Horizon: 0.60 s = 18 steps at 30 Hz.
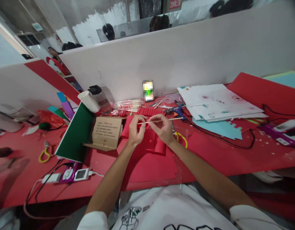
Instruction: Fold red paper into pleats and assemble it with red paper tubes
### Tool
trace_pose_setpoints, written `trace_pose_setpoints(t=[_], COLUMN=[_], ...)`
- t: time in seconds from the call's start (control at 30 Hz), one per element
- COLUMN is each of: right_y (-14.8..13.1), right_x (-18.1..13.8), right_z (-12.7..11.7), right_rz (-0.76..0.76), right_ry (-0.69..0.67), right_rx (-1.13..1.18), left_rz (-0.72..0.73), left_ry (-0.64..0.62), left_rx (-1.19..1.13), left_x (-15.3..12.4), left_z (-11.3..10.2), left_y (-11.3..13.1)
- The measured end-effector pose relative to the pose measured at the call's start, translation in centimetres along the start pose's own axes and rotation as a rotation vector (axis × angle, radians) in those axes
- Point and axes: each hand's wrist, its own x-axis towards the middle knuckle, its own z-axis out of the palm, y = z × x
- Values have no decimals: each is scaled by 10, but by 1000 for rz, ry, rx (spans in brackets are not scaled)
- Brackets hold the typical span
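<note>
A thin, pale wooden stick runs almost level between my two hands, above the table. My left hand pinches its left end between thumb and fingers. Further along, my right hand is closed on the stick, whose right end sticks out past the fingers. Beneath both hands lies folded red paper, pleated at its far end, on top of a flat red sheet. Yellow-handled scissors lie beside my right wrist, their blades partly hidden.
A cardboard box and a green board stand at left, near a bottle. A phone leans on the white partition. A blue-handled tool and white printed sheets lie at right, with a black cable.
</note>
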Motion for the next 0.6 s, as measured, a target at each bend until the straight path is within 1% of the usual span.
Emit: trace_pose_setpoints(t=[0.13,0.33,0.6], right_y=[2,4,6], right_x=[0,0,2], right_z=[0,1,2], right_rz=[6,47,51], right_ry=[1,6,-16], right_rx=[-1,60,119], left_rz=[24,10,-43], left_ry=[-23,-19,-11], left_rx=[54,33,39], left_x=[2,2,3], left_z=[-2,-1,-1], left_y=[1,1,1])
